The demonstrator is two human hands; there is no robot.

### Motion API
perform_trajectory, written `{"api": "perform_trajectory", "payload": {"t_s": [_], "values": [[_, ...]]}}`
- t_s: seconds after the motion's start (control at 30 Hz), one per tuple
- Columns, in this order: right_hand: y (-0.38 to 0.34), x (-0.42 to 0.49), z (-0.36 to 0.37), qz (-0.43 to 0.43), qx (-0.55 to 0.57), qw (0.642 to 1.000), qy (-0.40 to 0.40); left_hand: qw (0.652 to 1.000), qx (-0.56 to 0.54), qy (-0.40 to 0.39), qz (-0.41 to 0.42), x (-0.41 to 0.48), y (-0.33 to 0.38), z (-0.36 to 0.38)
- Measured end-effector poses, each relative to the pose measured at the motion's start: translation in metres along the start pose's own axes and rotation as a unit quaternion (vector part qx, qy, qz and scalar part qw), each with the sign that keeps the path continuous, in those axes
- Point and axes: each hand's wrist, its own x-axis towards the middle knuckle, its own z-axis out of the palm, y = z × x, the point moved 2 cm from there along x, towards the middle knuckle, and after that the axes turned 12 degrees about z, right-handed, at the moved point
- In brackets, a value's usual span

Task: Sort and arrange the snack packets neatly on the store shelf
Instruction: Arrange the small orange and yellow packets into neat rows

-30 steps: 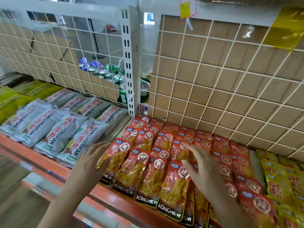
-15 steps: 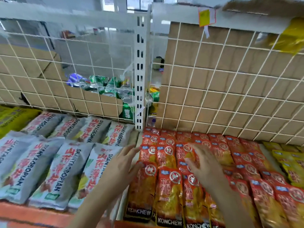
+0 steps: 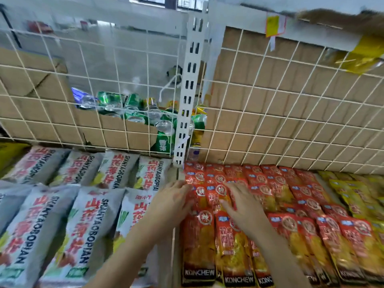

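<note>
Red and orange KONCHEW snack packets (image 3: 278,196) lie in overlapping rows on the right half of the shelf. My left hand (image 3: 172,201) rests flat with straight fingers on the left edge of these rows. My right hand (image 3: 242,202) lies flat on the packets just beside it, fingers spread and pointing toward the back. Neither hand grips a packet. Grey SHANYAOBOPIAN bags (image 3: 87,223) lie in two rows on the left half of the shelf.
Yellow packets (image 3: 353,190) fill the far right. A white wire grid (image 3: 270,113) backed by cardboard closes the rear, with a slotted white upright (image 3: 188,100) in the middle. Green cans (image 3: 133,109) show behind the grid.
Both hands have slid further back along the red packets, toward the grid, and come closer together. The view has moved in and tilted up.
</note>
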Motion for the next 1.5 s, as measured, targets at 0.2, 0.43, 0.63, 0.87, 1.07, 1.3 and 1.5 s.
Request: {"api": "perform_trajectory", "payload": {"t_s": [0.2,0.43,0.63,0.87,1.07,1.3,1.5], "values": [[-0.016,0.02,0.011,-0.021,-0.029,0.999,-0.016,1.0,-0.003,-0.018,-0.011,0.023,0.007,0.005],[-0.011,0.033,0.017,-0.04,-0.05,0.997,-0.043,0.999,0.022,-0.02,0.013,0.034,0.014,0.028],[0.0,0.033,0.015,-0.046,-0.046,0.997,-0.044,0.997,0.076,0.0,-0.02,0.045,0.003,0.024],[0.006,0.035,0.016,-0.059,-0.038,0.996,-0.053,0.995,0.048,0.002,-0.089,0.053,-0.013,0.009],[0.007,0.038,0.018,-0.067,-0.034,0.996,-0.053,0.993,-0.048,-0.028,-0.107,0.058,-0.024,0.005],[0.009,0.037,0.017,-0.07,-0.02,0.996,-0.047,0.992,-0.065,-0.008,-0.11,0.067,-0.024,0.002],[0.01,0.037,0.021,-0.075,-0.025,0.996,-0.039,0.99,-0.06,-0.015,-0.125,0.071,-0.023,0.004]]}}
